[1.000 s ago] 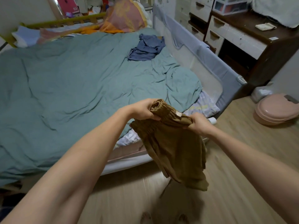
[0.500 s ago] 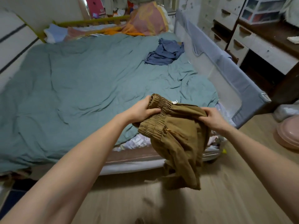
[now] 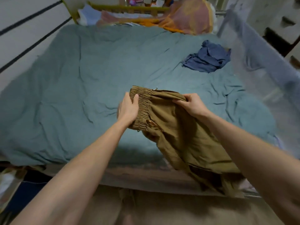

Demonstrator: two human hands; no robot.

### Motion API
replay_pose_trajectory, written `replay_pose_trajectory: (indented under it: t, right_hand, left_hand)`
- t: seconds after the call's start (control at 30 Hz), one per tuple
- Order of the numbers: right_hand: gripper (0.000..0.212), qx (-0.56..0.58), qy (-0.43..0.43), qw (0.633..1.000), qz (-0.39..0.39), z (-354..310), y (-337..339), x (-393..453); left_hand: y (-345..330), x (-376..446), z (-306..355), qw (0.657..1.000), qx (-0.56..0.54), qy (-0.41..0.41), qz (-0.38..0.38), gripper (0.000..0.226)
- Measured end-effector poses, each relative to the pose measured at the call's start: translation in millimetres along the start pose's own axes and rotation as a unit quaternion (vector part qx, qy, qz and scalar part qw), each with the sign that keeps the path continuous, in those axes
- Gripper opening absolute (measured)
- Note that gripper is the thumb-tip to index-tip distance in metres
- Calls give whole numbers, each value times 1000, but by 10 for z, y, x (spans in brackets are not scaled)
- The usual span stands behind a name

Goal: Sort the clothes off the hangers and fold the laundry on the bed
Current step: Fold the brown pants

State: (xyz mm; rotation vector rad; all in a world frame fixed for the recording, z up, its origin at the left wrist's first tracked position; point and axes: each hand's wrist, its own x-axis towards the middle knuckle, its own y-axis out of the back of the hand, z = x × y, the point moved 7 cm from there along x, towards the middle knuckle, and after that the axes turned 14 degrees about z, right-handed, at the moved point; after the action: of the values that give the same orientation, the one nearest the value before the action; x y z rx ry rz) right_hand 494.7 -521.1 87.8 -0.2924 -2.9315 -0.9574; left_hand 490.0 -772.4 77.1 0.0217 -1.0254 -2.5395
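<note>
Head view, step: brown trousers (image 3: 178, 127) held over the bed's (image 3: 81, 95) near edge, ready to be spread flat.
Left hand (image 3: 128, 109): grips the elastic waistband.
Right hand (image 3: 191, 104): pinches the waist's other side.
Blue garment (image 3: 207, 59): crumpled near the bed's far right corner.
Next: likely lowering and smoothing the trousers before folding.

Olive-brown trousers (image 3: 183, 132), teal bedcover (image 3: 81, 88), blue garment (image 3: 207, 59).

Bed (image 3: 48, 124) covered by rumpled teal duvet (image 3: 105, 75). Blue garment (image 3: 207, 60) crumpled near right edge, toward head. Pink-orange blanket (image 3: 186, 17) bunched along head edge, pale pillow (image 3: 86, 13) at its left.
</note>
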Motion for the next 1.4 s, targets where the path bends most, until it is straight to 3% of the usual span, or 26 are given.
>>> replay_pose_trajectory:
  t: [0.13,0.3,0.43,0.6,0.7,0.83,0.97,1.1,1.23,1.33,1.4]
  right_hand:
    - [31,-39,-36,997,-59,-162,-1415,755]
    - [20,-33,-52,993,-98,-458,-2981,1433]
    - [7,1,-32,994,-107,-759,-3815,1931]
    - [30,19,-34,998,-42,-910,-4489,2728]
    - [30,15,-32,999,-32,-966,-4742,3114]
    - [25,-22,-65,994,-83,-628,-4941,3132]
    - [24,-63,-129,987,-70,62,-4501,2764]
    - [13,-118,-116,982,-86,612,-3854,2222]
    - [23,-164,-19,972,-164,906,-3866,1817]
    - [52,-259,94,942,-192,1083,-4132,1845]
    - [53,-315,196,913,-173,1107,-4316,1950]
  left_hand:
    - [237,1099,-763,991,120,-66,4,45]
    - [445,2276,-1653,977,202,-66,1,48]
    - [536,3009,-2154,966,250,-57,18,52]
    - [547,3876,-2372,962,259,-63,68,48]
    - [399,4205,-2521,970,231,-31,67,45]
    - [-18,4096,-2890,967,252,-35,-11,55]
    - [-613,3547,-2989,972,194,-54,-122,36]
    - [-1213,2890,-2685,973,97,-95,-188,23]
    - [-1753,2508,-2416,970,99,-129,-182,28]
    - [-2095,2463,-2428,966,172,-116,-156,51]
    - [-2288,2498,-2557,956,232,-92,-156,66]
